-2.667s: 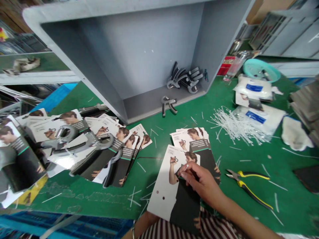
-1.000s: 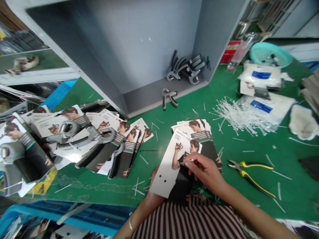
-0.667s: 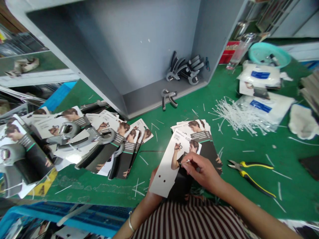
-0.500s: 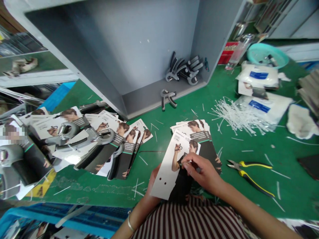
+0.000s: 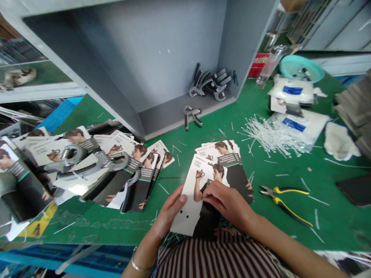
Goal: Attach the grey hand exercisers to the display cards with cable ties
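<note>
A printed packaging card (image 5: 188, 197) with two small punched holes is tilted in front of my striped top. Its left edge is gripped by my left hand (image 5: 171, 210), thumb on the front and fingers behind. Over the card's middle, my right hand (image 5: 228, 200) has thumb and forefinger pinched together at the printed arm; whatever is between them is too small to make out. Just beyond lies a stack of similar cards (image 5: 239, 173). To the left, more cards (image 5: 145, 181) are spread with grey-and-black hand grips (image 5: 113, 162) on them.
Yellow-and-black pliers (image 5: 285, 195) lie to the right, near a heap of white cable ties (image 5: 272, 135) and plastic bags (image 5: 292, 90). A grey bin on its side (image 5: 179, 50) holds several hand grips (image 5: 207, 83). A turquoise bowl (image 5: 301, 63) stands behind; a blue crate (image 5: 95, 262) sits below the table's edge.
My left hand has come from behind the card to its left edge, thumb now on the front. My right fingers remain pinched over the card, slightly lower. The view has shifted a little.
</note>
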Demonstrator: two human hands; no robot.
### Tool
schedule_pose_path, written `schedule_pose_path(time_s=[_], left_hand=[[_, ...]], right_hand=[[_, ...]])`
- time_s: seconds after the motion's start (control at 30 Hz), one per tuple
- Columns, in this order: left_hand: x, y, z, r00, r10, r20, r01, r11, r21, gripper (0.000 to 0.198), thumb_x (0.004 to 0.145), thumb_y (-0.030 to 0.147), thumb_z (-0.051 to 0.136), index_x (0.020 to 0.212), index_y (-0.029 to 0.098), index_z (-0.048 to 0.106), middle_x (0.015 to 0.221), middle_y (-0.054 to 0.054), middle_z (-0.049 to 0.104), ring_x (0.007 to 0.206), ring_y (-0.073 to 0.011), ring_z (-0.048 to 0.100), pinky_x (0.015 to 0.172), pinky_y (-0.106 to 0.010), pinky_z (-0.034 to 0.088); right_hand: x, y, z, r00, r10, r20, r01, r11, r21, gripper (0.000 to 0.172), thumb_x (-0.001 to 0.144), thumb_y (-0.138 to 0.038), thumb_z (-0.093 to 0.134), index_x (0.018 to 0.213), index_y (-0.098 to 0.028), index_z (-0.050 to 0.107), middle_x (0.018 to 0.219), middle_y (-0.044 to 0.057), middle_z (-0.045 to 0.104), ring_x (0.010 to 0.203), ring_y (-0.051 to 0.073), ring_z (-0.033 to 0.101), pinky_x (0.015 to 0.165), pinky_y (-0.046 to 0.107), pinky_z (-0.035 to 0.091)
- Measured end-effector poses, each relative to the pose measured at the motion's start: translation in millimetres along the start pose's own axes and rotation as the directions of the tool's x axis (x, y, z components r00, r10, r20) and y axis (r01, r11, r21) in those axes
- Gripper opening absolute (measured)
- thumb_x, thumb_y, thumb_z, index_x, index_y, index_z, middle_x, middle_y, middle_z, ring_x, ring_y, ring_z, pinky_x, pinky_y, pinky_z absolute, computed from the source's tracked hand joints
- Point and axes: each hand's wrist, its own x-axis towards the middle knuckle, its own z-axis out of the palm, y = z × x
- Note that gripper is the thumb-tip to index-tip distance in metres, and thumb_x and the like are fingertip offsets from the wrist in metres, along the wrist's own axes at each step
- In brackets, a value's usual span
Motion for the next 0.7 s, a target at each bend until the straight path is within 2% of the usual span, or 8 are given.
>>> schedule_pose_path(time_s=[0.07,0.13,0.23,0.33,0.4,0.5,0.57,0.7], left_hand=[[3,3,-3.9,0.999,-0.047,0.024,0.043,0.990,0.136,0.055,0.075,0.045,0.076,0.123,0.020,0.064,0.101,-0.006,0.073,0.084,-0.0226,0.065,0.068,-0.026,0.047],[7,3,-4.8,0.997,-0.077,0.025,0.070,0.974,0.215,0.050,0.075,0.043,0.076,0.118,0.018,0.066,0.098,-0.006,0.073,0.082,-0.0221,0.064,0.066,-0.026,0.046],[12,-1,-1.8,0.993,-0.107,0.046,0.095,0.974,0.207,0.045,0.080,0.045,0.071,0.115,0.018,0.067,0.097,-0.006,0.074,0.081,-0.0209,0.065,0.068,-0.026,0.047],[13,-4,2.6,0.979,-0.087,0.183,0.062,0.988,0.141,0.039,0.081,0.040,0.071,0.113,0.019,0.068,0.104,-0.007,0.073,0.090,-0.0219,0.065,0.078,-0.029,0.049],[13,-1,4.1,0.968,-0.058,0.243,0.030,0.992,0.119,0.034,0.083,0.039,0.070,0.110,0.019,0.069,0.104,-0.008,0.073,0.092,-0.0220,0.065,0.081,-0.030,0.049],[16,11,3.6,0.974,-0.017,0.227,-0.013,0.991,0.133,0.032,0.086,0.040,0.065,0.110,0.020,0.069,0.103,-0.007,0.073,0.088,-0.0205,0.065,0.078,-0.028,0.048],[24,19,3.5,0.978,0.012,0.207,-0.045,0.987,0.155,0.034,0.086,0.041,0.064,0.112,0.020,0.067,0.102,-0.006,0.073,0.086,-0.0194,0.064,0.076,-0.027,0.048],[46,25,10.8,0.993,0.053,0.102,-0.075,0.971,0.228,0.040,0.081,0.048,0.067,0.107,0.017,0.069,0.090,-0.004,0.073,0.078,-0.0185,0.063,0.069,-0.025,0.046]], right_hand=[[0,5,-3,1.000,0.030,0.006,-0.030,0.993,0.114,0.015,0.099,-0.026,0.049,0.091,-0.022,0.061,0.083,0.001,0.063,0.076,0.014,0.059,0.070,0.024,0.045],[-2,8,-10,0.993,0.108,0.042,-0.115,0.953,0.282,0.017,0.099,-0.031,0.050,0.090,-0.021,0.060,0.072,-0.002,0.062,0.063,0.011,0.058,0.060,0.021,0.045],[-11,9,-25,0.973,0.231,0.026,-0.212,0.837,0.504,0.017,0.096,-0.037,0.054,0.091,-0.021,0.057,0.064,-0.004,0.061,0.050,0.010,0.054,0.050,0.020,0.043],[-25,15,-43,0.955,0.292,-0.048,-0.223,0.818,0.530,0.019,0.096,-0.040,0.054,0.093,-0.022,0.056,0.064,-0.004,0.062,0.050,0.009,0.053,0.049,0.020,0.043],[-34,30,-60,0.952,0.294,-0.088,-0.231,0.873,0.429,0.021,0.098,-0.041,0.050,0.096,-0.022,0.058,0.068,-0.003,0.064,0.052,0.010,0.055,0.051,0.021,0.044],[-39,72,-99,0.923,0.276,-0.269,-0.271,0.961,0.059,0.023,0.098,-0.041,0.048,0.101,-0.023,0.061,0.082,0.000,0.068,0.060,0.012,0.060,0.058,0.024,0.047],[-33,107,-131,0.852,0.256,-0.456,-0.378,0.904,-0.198,0.026,0.098,-0.041,0.045,0.101,-0.022,0.062,0.081,0.001,0.068,0.061,0.015,0.061,0.063,0.027,0.048],[-2,163,-182,0.786,0.213,-0.581,-0.459,0.829,-0.318,0.026,0.095,-0.036,0.046,0.097,-0.017,0.064,0.095,0.011,0.067,0.082,0.023,0.063,0.078,0.037,0.048]])
